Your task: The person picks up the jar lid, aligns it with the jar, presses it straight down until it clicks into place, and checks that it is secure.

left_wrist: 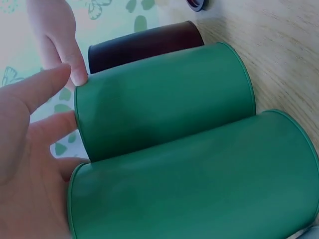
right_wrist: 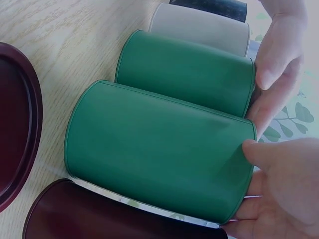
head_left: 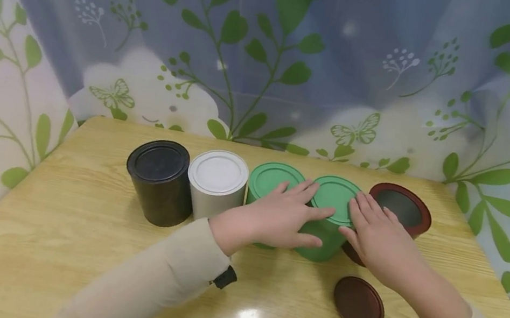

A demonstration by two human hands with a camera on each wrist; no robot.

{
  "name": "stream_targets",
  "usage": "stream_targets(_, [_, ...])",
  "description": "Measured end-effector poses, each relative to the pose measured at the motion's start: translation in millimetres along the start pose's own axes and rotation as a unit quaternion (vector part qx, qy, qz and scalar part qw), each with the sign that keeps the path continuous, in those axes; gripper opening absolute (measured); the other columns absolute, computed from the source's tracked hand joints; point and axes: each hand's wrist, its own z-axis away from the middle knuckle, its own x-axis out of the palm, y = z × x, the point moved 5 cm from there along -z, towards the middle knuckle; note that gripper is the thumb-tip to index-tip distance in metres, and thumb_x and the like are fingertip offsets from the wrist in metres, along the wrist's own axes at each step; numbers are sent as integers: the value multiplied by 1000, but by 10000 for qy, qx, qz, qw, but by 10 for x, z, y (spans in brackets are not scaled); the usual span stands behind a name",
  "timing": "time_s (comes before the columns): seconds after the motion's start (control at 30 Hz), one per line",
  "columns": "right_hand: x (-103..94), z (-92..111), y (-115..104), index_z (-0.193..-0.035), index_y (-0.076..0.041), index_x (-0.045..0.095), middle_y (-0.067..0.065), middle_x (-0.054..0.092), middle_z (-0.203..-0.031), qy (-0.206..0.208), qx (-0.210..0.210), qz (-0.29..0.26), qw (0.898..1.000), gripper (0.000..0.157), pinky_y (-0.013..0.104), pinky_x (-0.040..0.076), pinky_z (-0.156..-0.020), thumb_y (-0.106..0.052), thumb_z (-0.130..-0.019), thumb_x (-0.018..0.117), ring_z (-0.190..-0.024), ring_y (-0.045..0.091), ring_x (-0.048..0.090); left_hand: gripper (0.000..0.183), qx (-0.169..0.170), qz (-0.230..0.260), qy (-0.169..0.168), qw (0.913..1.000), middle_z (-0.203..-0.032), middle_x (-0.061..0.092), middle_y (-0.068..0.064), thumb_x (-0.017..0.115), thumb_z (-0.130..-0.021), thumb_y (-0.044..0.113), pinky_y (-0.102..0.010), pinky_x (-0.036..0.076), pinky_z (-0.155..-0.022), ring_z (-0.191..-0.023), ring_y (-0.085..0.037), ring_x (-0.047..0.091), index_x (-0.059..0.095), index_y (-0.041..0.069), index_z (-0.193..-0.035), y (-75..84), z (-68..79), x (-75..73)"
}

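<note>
Two green canisters with green lids stand side by side in the head view, the left green canister (head_left: 274, 175) and the right green canister (head_left: 322, 239). My left hand (head_left: 278, 217) lies over their lids with its fingers spread out. On the right edge of the right canister's lid, my right hand (head_left: 383, 239) rests with its fingers extended and the thumb at the rim (right_wrist: 251, 149). To the right stands a dark red canister (head_left: 416, 214), its top uncovered and showing a dark inside, partly hidden by the right hand. A dark red lid (head_left: 358, 304) lies on the table in front.
Left of the green canisters stand a white canister (head_left: 218, 175) and a black canister (head_left: 160, 184), both lidded. All are on a light wooden table (head_left: 53, 239). A leaf-patterned curtain (head_left: 250, 55) hangs behind it.
</note>
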Motion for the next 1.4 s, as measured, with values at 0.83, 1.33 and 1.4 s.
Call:
stream_targets(0.83, [41, 59, 52, -137, -2, 46, 23, 38, -142, 977, -604, -700, 9909, 51, 61, 27, -99, -17, -90, 61, -131, 39, 33, 57, -480, -233, 779, 9955, -150, 28, 1, 43, -96, 49, -51, 19, -109, -139, -22, 19, 39, 18, -144, -16, 5, -64])
stream_targets(1.33, [35, 565, 118, -131, -8, 54, 8, 55, -129, 2409, -1522, -1498, 9468, 53, 16, 20, -106, -45, -99, 34, -129, 10, 37, 44, 1271, -922, 1997, 9672, -142, 42, -6, 49, -95, 40, -32, 39, -100, -129, -18, 40, 55, 16, -132, 466, 301, 16])
stream_targets(1.4, [69, 626, 144, -131, -11, 56, 4, 58, -127, 2521, -1543, -1385, 9452, 52, 14, 22, -104, -46, -99, 35, -124, 9, 43, 42, 1395, -1025, 2052, 9633, -141, 44, -5, 51, -94, 40, -29, 40, -97, -128, -16, 42, 57, 18, -129, 510, 305, 59])
